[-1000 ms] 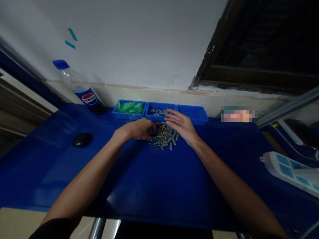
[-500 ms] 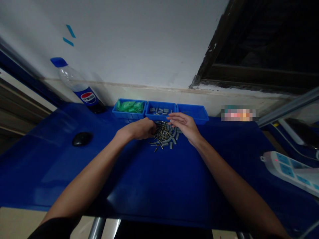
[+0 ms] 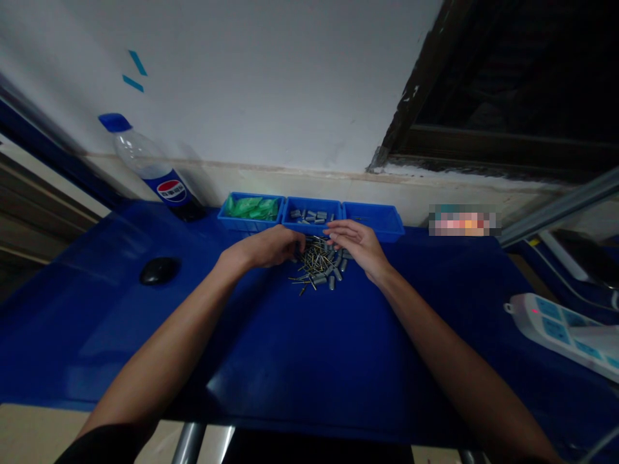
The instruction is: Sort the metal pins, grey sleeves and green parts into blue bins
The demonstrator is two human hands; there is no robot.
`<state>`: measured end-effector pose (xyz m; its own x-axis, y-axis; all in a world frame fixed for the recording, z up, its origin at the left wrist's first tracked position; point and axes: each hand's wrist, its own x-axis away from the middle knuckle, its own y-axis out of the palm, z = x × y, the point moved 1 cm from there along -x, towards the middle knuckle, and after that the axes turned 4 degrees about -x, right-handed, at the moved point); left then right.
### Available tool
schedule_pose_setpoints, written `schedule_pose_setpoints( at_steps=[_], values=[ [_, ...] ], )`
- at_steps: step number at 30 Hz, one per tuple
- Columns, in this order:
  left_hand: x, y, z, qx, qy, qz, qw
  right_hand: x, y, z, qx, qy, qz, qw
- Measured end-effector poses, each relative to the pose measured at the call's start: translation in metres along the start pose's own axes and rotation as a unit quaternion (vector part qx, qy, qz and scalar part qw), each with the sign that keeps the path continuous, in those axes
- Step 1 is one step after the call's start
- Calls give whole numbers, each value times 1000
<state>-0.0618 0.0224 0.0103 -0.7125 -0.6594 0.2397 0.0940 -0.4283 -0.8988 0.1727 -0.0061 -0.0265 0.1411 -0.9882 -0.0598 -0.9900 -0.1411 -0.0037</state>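
- A messy pile of thin pins and small grey bits (image 3: 319, 263) is kept on the blue table (image 3: 309, 361), between both hands, perhaps so it can be reached from two sides.
- The left hand (image 3: 278, 246) is curled over the pile's left side, fingers bent in; whether a bit is pinched cannot be told.
- The right hand (image 3: 358, 245) is held about half open by the pile's back right; whether anything is held cannot be told.
- Just behind, by the wall, grey bits are kept in the middle tray (image 3: 300, 227) and green plastic (image 3: 254, 207) in the left tray (image 3: 246, 224), likely to stop mixing.
- Farther out, the bottle (image 3: 155, 171), black mouse (image 3: 159, 270) and power strip (image 3: 556, 325) are set well apart, so arm room is left.
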Motion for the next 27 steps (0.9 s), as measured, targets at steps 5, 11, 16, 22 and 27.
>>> schedule_pose_setpoints(
  at_steps=[5,11,16,22,27],
  values=[
    [0,-3,4,-34,-37,-5,999,0,0,2,-10,-2,-2,1000],
    [2,-2,2,-30,-15,-2,999,0,0,3,-14,2,-1,1000],
    [2,5,-2,-17,-40,-33,999,1,1,1,-5,7,-5,1000],
    [8,-2,1,-7,-18,3,1000,1,2,0,-9,9,-7,1000],
    [7,-14,8,51,48,119,990,1,2,1,8,15,-19,1000]
  ],
)
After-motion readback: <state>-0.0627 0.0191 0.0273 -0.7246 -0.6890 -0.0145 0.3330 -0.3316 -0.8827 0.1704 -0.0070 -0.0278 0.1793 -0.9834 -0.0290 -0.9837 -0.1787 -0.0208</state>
